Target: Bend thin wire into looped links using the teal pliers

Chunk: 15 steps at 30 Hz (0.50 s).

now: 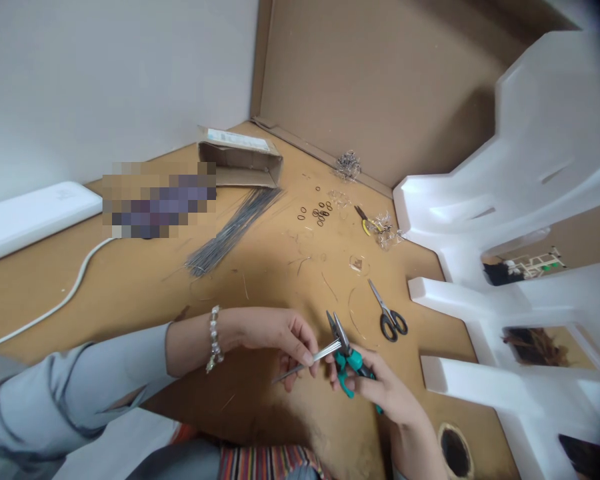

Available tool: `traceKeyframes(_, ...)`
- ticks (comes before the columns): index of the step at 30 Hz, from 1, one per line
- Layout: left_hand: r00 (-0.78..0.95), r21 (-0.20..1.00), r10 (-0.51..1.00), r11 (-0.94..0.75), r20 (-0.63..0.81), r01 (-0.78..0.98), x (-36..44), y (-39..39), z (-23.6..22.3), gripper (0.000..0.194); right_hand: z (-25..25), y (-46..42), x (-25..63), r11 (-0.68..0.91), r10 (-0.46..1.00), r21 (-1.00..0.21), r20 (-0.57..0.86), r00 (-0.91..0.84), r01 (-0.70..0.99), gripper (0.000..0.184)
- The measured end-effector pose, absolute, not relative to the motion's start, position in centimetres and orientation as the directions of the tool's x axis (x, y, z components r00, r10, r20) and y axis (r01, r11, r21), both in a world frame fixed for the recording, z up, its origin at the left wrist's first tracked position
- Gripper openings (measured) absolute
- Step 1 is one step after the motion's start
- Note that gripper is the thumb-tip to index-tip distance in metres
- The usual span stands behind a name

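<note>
My left hand [280, 337] pinches a small bunch of thin metal wires [307, 361] near their end, holding them low over the brown table [130, 287]. My right hand [380, 383] grips teal-handled pliers [345, 350], whose jaws are set on the tip of the wire bunch. A beaded bracelet [214, 338] is on my left wrist.
Black-handled scissors [387, 313] lie just right of the pliers. A long bundle of wires [235, 230] fans out from an open cardboard box [240, 160]. Small black rings [320, 212], yellow-handled pliers [366, 221] and clear bits lie farther back. White foam packing [520, 220] stands at right; a white cable [80, 280] at left.
</note>
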<state>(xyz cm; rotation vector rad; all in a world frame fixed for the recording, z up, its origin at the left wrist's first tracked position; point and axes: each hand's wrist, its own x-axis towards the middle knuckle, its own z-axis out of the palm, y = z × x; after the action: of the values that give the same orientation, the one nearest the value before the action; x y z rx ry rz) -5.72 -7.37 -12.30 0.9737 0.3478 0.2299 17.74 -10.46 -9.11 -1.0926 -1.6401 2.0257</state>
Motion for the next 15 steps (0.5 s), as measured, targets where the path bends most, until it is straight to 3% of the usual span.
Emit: traceKeyframes(15, 0.903, 0.835, 0.362, 0.55, -0.232, -0.006, -5.78, -7.31, -11.85, 0.016, -9.41, -10.76, 17.66, 0.026, 0.802, -0.854, -0.292, -0.521, 0.519, 0.009)
